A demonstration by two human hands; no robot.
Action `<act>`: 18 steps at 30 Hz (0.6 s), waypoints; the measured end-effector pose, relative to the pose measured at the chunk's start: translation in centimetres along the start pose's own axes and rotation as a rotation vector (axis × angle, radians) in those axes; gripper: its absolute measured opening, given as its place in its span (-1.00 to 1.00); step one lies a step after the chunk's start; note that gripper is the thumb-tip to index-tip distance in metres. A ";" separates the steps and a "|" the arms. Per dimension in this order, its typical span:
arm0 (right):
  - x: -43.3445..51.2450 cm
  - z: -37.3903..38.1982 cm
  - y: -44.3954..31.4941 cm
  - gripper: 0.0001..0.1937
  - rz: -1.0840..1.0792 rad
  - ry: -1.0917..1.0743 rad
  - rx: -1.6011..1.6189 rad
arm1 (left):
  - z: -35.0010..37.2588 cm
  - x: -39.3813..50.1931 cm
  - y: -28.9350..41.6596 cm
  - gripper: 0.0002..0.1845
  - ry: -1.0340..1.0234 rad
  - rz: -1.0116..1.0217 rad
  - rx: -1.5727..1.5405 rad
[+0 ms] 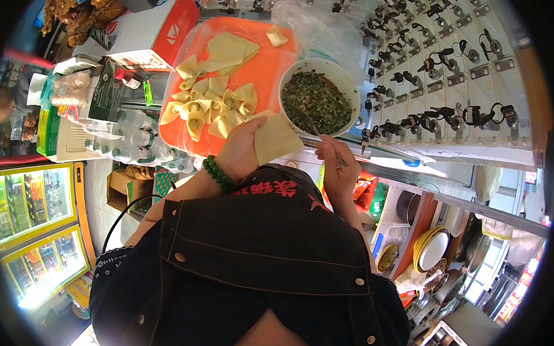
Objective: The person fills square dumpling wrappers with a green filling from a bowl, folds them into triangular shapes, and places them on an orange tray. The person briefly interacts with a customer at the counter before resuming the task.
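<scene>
My left hand (240, 149), with a green bead bracelet at its wrist, holds a flat, pale yellow dough wrapper (276, 137) by its left side, thumb on top. My right hand (340, 164) grips the handle of a metal utensil (310, 122), whose far end dips into chopped green filling (315, 100). That filling lies in a white bowl (287, 71) at the right of an orange tray (263, 63). On the tray, several folded wontons (205, 106) cluster at the left. A stack of wrappers (231, 52) lies behind them, and a single wonton (277, 35) sits near the far right corner.
Clear plastic sheeting (318, 28) lies behind the bowl. Rows of small locks with keys (439, 115) fill the right side. Bottles in plastic wrap (139, 137), a red-capped bottle (128, 78) and a white-and-red box (153, 31) stand at left. Lit display fridges (30, 204) are lower left.
</scene>
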State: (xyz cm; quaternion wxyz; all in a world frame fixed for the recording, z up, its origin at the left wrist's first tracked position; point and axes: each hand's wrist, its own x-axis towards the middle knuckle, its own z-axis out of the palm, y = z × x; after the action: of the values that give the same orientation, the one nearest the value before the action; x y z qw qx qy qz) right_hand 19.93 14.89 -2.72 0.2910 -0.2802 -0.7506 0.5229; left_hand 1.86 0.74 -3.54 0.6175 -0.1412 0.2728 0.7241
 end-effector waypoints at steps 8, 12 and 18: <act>0.1 0.8 0.4 -0.79 -0.182 -0.031 -0.117 | -0.2 0.4 0.1 -0.52 -0.010 0.010 0.018; -0.1 0.6 -0.5 -0.80 0.196 -0.008 0.207 | 0.9 0.2 0.3 -0.52 0.039 -0.009 -0.019; -0.6 -0.1 -1.8 -0.77 -0.325 -0.206 -0.036 | 2.0 -1.9 1.9 -0.51 -0.179 -0.006 -0.082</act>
State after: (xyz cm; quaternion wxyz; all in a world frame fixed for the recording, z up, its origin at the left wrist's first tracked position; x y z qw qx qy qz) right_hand 20.16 14.02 -1.10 0.2883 -0.1057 -0.8211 0.4812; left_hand 0.70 0.19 -0.48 0.6353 -0.1018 0.1863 0.7425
